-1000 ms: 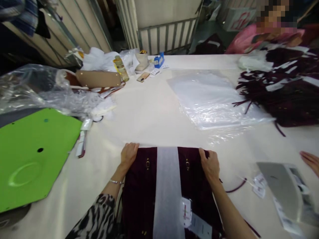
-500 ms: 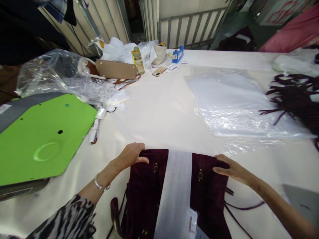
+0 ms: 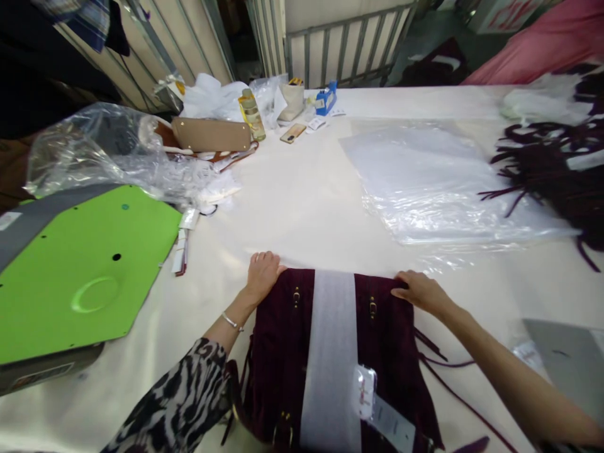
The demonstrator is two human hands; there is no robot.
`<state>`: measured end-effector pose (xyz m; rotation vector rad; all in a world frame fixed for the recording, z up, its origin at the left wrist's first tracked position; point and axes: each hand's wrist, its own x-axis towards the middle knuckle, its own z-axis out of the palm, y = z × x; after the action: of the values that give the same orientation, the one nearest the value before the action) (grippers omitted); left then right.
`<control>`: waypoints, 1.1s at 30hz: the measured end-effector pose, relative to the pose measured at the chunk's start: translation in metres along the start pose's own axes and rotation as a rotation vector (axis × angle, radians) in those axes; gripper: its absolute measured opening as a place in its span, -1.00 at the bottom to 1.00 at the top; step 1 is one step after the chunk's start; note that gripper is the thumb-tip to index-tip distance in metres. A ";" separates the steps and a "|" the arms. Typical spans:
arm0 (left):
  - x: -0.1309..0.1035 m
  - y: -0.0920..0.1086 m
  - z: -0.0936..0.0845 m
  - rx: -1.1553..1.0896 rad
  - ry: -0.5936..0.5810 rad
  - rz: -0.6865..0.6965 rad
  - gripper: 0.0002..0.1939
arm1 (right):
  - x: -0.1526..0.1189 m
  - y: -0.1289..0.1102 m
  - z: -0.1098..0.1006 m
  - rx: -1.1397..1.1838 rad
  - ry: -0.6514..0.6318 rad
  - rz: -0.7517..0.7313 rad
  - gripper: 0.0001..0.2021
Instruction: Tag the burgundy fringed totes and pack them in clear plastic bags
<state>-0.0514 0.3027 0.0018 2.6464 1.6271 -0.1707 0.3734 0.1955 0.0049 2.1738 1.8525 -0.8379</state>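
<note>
A dark maroon bag (image 3: pixel 285 340) lies flat on the white table, with a pale wrapping strip (image 3: pixel 333 340) down its middle and brass buckles on both sides. Tags (image 3: pixel 365 391) hang over its lower part. My left hand (image 3: pixel 265 274) grips the bag's far left corner, its fingers curled over the edge. At the far right corner my right hand (image 3: pixel 418 290) holds the bag between thumb and fingers. Thin maroon straps (image 3: pixel 462 390) trail out to the right of the bag.
Left: a green panel (image 3: pixel 94 264), clear plastic (image 3: pixel 108 145), a tan bag (image 3: pixel 212 134). Far side: a bottle (image 3: pixel 252 113), a phone (image 3: pixel 293 133), a blue tape dispenser (image 3: pixel 326 99). Right: stacked clear sheets (image 3: pixel 434 182), maroon straps bundle (image 3: pixel 552 163), a grey sheet (image 3: pixel 561 358).
The bag now shows more of its lower part and lies slightly farther up the view. My left hand has turned over its corner, and the left sleeve has come further in.
</note>
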 end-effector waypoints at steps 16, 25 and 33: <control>-0.006 -0.010 0.033 -0.106 0.114 0.151 -0.63 | 0.013 -0.044 0.038 -0.046 0.800 -0.181 -0.49; -0.020 -0.037 -0.007 0.020 0.390 0.116 -0.46 | 0.031 -0.025 0.065 -0.128 0.736 -0.136 -0.53; -0.055 0.014 0.031 0.045 0.474 0.332 -0.19 | 0.033 -0.024 0.066 -0.166 0.778 -0.145 -0.52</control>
<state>-0.0653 0.2450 -0.0238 3.1078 1.2381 0.4659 0.3326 0.1984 -0.0614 2.4701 2.3014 0.2109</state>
